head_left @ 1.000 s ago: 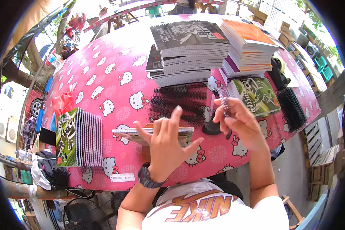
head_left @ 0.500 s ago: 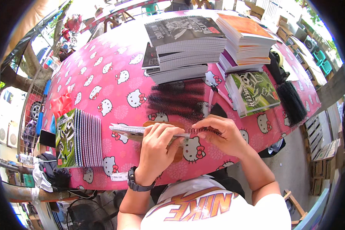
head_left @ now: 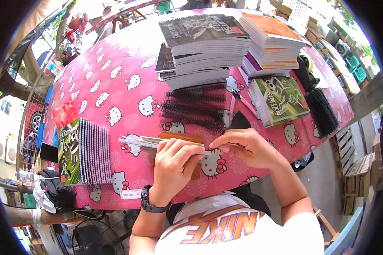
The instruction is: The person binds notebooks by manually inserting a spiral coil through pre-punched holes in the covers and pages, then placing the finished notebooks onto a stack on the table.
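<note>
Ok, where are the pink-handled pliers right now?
In the head view, the pliers lie right of centre on the table, between a pile of black coils and a pile of green-covered notebooks, beyond the right hand.

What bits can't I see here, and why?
- Head view: middle of the held papers, behind the left hand.
- Head view: anything inside the right hand, behind its fingers.
- Head view: part of the wooden board, behind the held papers.
- Head view: bottom of the black fan, past the lower edge.
</note>
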A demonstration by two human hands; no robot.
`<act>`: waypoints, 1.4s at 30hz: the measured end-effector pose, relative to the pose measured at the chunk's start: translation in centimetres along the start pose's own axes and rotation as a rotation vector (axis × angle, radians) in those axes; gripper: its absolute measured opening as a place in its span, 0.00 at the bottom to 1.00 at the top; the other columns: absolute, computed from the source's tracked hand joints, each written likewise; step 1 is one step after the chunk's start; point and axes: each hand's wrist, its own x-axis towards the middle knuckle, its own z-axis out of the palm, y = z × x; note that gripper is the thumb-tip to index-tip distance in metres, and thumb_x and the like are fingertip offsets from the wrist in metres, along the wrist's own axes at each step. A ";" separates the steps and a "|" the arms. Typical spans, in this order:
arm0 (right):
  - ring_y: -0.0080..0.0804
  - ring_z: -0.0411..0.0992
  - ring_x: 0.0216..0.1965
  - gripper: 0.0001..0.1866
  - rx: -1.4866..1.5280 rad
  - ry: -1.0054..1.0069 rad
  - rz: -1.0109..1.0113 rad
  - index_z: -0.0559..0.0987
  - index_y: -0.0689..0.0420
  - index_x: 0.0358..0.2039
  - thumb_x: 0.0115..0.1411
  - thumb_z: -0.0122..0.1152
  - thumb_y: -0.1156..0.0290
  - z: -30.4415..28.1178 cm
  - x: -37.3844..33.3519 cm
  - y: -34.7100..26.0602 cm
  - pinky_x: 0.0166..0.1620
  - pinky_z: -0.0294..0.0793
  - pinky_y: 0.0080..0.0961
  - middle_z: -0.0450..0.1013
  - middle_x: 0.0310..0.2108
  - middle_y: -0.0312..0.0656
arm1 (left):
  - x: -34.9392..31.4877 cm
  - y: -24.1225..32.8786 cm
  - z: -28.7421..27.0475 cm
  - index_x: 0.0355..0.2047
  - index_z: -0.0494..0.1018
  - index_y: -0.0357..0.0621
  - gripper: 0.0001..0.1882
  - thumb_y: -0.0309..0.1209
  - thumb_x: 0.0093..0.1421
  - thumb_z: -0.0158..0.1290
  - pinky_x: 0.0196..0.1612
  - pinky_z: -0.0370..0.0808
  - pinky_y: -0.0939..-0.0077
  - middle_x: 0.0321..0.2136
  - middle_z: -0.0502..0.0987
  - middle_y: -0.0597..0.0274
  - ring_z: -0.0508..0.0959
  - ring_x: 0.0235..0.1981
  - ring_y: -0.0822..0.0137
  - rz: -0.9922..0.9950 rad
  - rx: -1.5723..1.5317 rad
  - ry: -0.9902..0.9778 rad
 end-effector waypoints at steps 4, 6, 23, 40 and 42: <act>0.29 0.71 0.29 0.16 0.032 -0.016 -0.027 0.76 0.61 0.40 0.52 0.51 0.88 -0.2 0.4 1.2 0.35 0.72 0.23 0.71 0.27 0.40 | 0.2 0.1 0.2 0.28 0.76 0.47 0.09 0.25 0.45 0.61 0.37 0.67 0.71 0.27 0.77 0.66 0.75 0.30 0.65 0.021 0.014 0.015; 0.28 0.69 0.29 0.16 0.077 -0.043 -0.001 0.76 0.61 0.40 0.52 0.51 0.88 -0.1 0.6 1.3 0.35 0.71 0.22 0.69 0.26 0.39 | 0.1 0.0 0.2 0.28 0.76 0.47 0.09 0.25 0.44 0.61 0.37 0.67 0.71 0.27 0.77 0.66 0.75 0.31 0.64 0.025 0.029 0.015; 0.34 0.74 0.29 0.19 -0.127 0.020 0.078 0.70 0.58 0.50 0.56 0.56 0.78 0.7 -0.6 -1.2 0.35 0.74 0.28 0.74 0.28 0.45 | 1.5 1.5 0.3 0.31 0.75 0.50 0.09 0.30 0.47 0.58 0.40 0.62 0.69 0.29 0.75 0.69 0.73 0.34 0.64 -0.017 -0.013 -0.045; 0.57 0.52 0.60 0.40 -0.721 0.133 0.449 0.69 0.54 0.50 0.35 0.74 0.54 -1.3 -3.7 8.7 0.59 0.57 0.45 0.57 0.56 0.56 | 1.0 0.4 -0.4 0.31 0.75 0.52 0.10 0.40 0.51 0.56 0.38 0.61 0.70 0.29 0.73 0.72 0.72 0.31 0.68 0.108 0.059 -0.173; 0.54 0.54 0.59 0.39 -0.708 0.121 0.466 0.70 0.54 0.48 0.35 0.75 0.55 -1.0 -4.4 8.5 0.58 0.58 0.44 0.60 0.54 0.55 | 1.0 0.2 -0.5 0.31 0.75 0.51 0.10 0.40 0.51 0.57 0.39 0.62 0.70 0.30 0.74 0.72 0.72 0.32 0.69 0.109 -0.002 -0.144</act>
